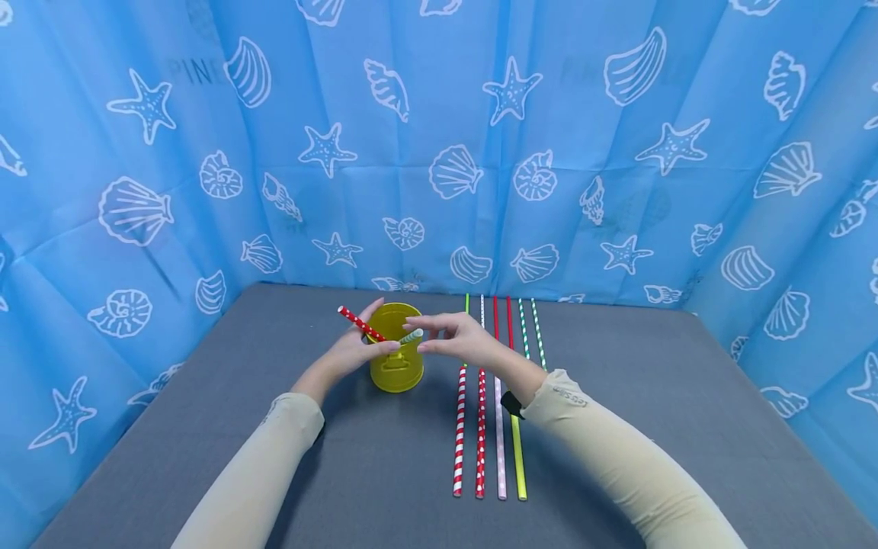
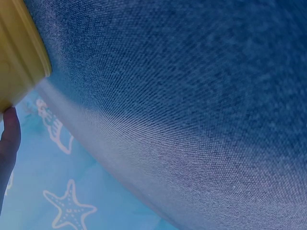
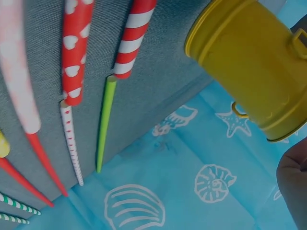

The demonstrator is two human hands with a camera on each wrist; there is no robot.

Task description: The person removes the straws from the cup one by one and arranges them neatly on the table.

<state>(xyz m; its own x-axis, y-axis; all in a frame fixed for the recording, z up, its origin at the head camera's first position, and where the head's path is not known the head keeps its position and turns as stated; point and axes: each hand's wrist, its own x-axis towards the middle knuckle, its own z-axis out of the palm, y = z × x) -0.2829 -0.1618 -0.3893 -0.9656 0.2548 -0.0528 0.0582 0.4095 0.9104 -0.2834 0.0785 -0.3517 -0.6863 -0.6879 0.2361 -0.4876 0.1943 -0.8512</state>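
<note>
A small yellow bucket [image 1: 396, 377] stands on the table, its rim up. My left hand [image 1: 353, 351] holds it at the left, thumb across the front of the rim and fingers at the far side. In the left wrist view one fingertip touches the bucket wall [image 2: 21, 48]. Out of the bucket lean a red straw with white dots [image 1: 360, 323], tilted left, and a green-and-white striped straw [image 1: 411, 335], tilted right. My right hand [image 1: 459, 338] hovers at the bucket's right, thumb and fingers spread apart around the striped straw's end. Their lower parts are hidden inside.
Right of the bucket, several paper straws lie in two rows: a red-and-white striped straw [image 1: 459, 435], a red straw with white hearts [image 1: 480, 450], a pink one [image 1: 500, 450] and a yellow one [image 1: 518, 457] in front. Behind the grey table [image 1: 617, 412] hangs a blue curtain [image 1: 439, 114].
</note>
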